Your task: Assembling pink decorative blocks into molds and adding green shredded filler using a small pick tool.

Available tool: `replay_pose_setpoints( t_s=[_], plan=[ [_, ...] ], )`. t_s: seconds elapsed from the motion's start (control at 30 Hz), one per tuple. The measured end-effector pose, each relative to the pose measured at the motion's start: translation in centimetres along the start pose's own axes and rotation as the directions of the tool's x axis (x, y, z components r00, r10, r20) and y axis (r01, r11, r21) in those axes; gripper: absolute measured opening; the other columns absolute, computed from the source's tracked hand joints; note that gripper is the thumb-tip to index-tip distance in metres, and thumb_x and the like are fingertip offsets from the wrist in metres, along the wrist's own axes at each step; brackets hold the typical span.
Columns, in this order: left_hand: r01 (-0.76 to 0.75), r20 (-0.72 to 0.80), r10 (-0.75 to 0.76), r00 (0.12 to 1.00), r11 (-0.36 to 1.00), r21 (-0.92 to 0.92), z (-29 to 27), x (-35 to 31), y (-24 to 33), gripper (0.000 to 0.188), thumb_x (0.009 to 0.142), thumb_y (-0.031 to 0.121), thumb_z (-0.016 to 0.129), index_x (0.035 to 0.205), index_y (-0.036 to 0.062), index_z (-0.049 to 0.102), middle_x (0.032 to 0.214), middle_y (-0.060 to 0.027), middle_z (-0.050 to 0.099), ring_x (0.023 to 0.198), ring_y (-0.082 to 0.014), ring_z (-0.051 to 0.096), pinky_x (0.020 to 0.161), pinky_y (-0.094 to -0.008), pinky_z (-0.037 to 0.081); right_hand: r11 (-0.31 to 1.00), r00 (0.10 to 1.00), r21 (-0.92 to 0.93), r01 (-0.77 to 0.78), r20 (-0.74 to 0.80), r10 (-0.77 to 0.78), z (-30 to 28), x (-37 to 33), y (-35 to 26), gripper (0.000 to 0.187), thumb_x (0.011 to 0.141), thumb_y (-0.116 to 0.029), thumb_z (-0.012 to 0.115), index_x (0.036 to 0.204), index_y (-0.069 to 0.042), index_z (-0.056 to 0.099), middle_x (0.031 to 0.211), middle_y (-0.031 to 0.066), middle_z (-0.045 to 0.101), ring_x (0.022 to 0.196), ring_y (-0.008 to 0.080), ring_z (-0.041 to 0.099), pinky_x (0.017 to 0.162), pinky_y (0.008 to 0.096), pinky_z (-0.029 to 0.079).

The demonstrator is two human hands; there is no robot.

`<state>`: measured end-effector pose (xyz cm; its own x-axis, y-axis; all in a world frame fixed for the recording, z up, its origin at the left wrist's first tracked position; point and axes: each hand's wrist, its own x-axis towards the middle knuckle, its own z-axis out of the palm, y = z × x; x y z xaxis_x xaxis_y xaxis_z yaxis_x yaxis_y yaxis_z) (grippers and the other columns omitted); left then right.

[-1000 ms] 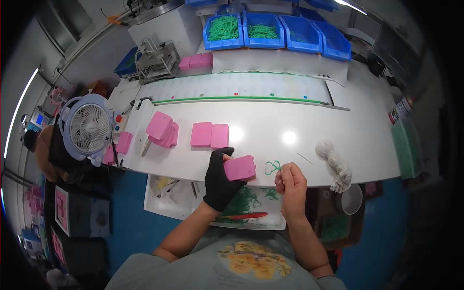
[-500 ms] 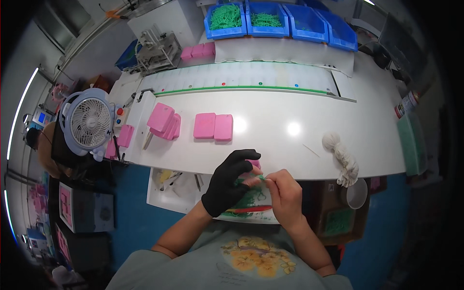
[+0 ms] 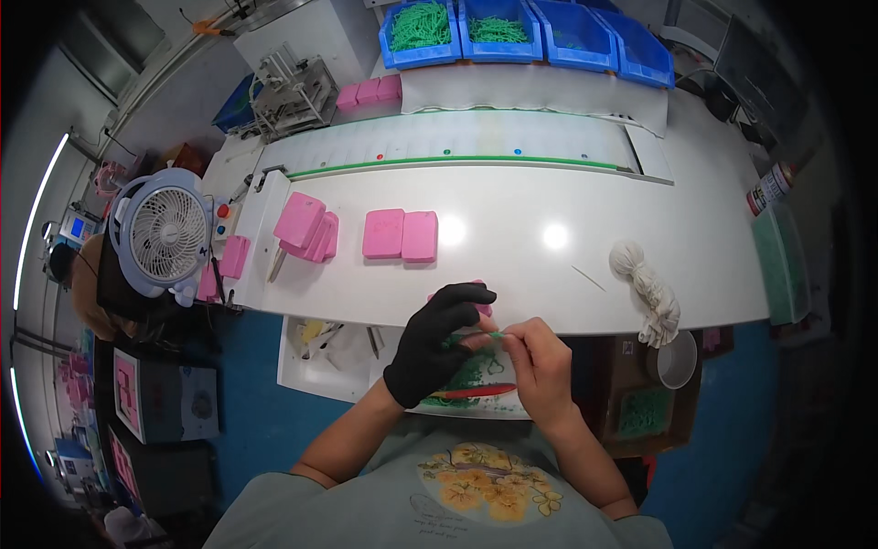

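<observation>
My left hand (image 3: pixel 430 346), in a black glove with bare thumb and fingertip showing, is closed on a thin green strip (image 3: pixel 497 336). My right hand (image 3: pixel 541 368) is bare and pinches the other end of that strip between thumb and forefinger. Both hands are close together just off the table's near edge, above an open drawer. Beneath them are green scraps (image 3: pixel 476 371) and a red, knife-like tool (image 3: pixel 480 391), partly hidden. Behind my left fingers, a pink block (image 3: pixel 482 309) shows in part; whether they touch it I cannot tell.
Pink blocks (image 3: pixel 384 234) lie at the table's left, near a fan (image 3: pixel 165 233). A conveyor belt (image 3: pixel 412 149) crosses behind them, below blue bins (image 3: pixel 498 50), two with green pieces. At right lie a knotted white cloth (image 3: pixel 647 291) and a thin stick (image 3: pixel 588 277); a cup (image 3: pixel 675 361) stands lower.
The coloured dots on the conveyor belt have moved left. My head view has shifted slightly. Both hands keep nearly the same place and hold on the green strip.
</observation>
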<state>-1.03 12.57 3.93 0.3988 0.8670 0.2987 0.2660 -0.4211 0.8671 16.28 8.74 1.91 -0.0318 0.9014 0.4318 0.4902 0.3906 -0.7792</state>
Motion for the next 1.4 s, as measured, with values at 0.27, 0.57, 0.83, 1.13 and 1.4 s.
replay_pose_setpoints(
  t_s=[0.27,0.57,0.83,1.13,1.4],
  plan=[
    [0.049,-0.021,-0.05,0.999,0.998,-0.03,-0.1,-0.1,0.3,0.016,0.075,0.003,0.072,0.09,0.0037,0.067,0.115,-0.0101,0.059,0.108,-0.0216,0.059,0.087,-0.0319,0.05,0.622,0.89,0.639,-0.452,0.274,0.365,0.1,-1.0,1.6,0.017,0.097,-0.015,0.053,0.092,0.0,0.061,0.074,-0.0011,0.059,0.062,0.0024,0.043,0.055,0.0189,0.036],
    [0.004,-0.034,-0.004,0.999,1.0,0.005,-0.2,0.0,0.2,0.015,0.074,0.005,0.074,0.088,0.0049,0.069,0.112,-0.0097,0.061,0.107,-0.0229,0.06,0.088,-0.0334,0.048,0.534,0.867,0.689,-0.49,0.319,0.383,0.6,-1.2,2.0,0.016,0.097,-0.015,0.053,0.094,-0.001,0.061,0.075,-0.0018,0.059,0.062,0.0023,0.041,0.055,0.0184,0.034],
    [0.018,-0.03,-0.019,0.999,1.0,-0.018,-0.1,-0.1,0.1,0.015,0.075,0.003,0.072,0.089,0.0044,0.069,0.112,-0.0095,0.061,0.107,-0.023,0.059,0.089,-0.0339,0.047,0.546,0.867,0.679,-0.491,0.321,0.381,0.5,-1.2,2.1,0.016,0.098,-0.015,0.053,0.094,-0.001,0.061,0.074,-0.0025,0.058,0.061,0.0021,0.04,0.054,0.0183,0.033],
    [0.111,-0.025,-0.114,0.993,0.988,-0.108,-0.3,-0.1,0.6,0.027,0.074,0.008,0.075,0.099,0.0046,0.067,0.117,-0.0097,0.058,0.108,-0.0223,0.058,0.089,-0.0337,0.048,0.569,0.866,0.658,-0.493,0.307,0.395,0.5,-1.3,1.9,0.019,0.098,-0.017,0.052,0.091,-0.001,0.061,0.074,-0.0018,0.058,0.063,0.0023,0.043,0.055,0.0188,0.034],
    [0.027,0.017,-0.026,1.0,0.999,-0.033,-0.7,0.0,0.9,0.033,0.068,0.009,0.08,0.097,0.005,0.067,0.121,-0.0099,0.056,0.112,-0.0246,0.057,0.091,-0.0363,0.047,0.632,0.857,0.584,-0.509,0.281,0.431,0.0,-1.0,1.2,0.024,0.098,-0.018,0.052,0.081,-0.003,0.058,0.067,-0.002,0.053,0.058,0.0022,0.041,0.051,0.0177,0.03]
  ],
)
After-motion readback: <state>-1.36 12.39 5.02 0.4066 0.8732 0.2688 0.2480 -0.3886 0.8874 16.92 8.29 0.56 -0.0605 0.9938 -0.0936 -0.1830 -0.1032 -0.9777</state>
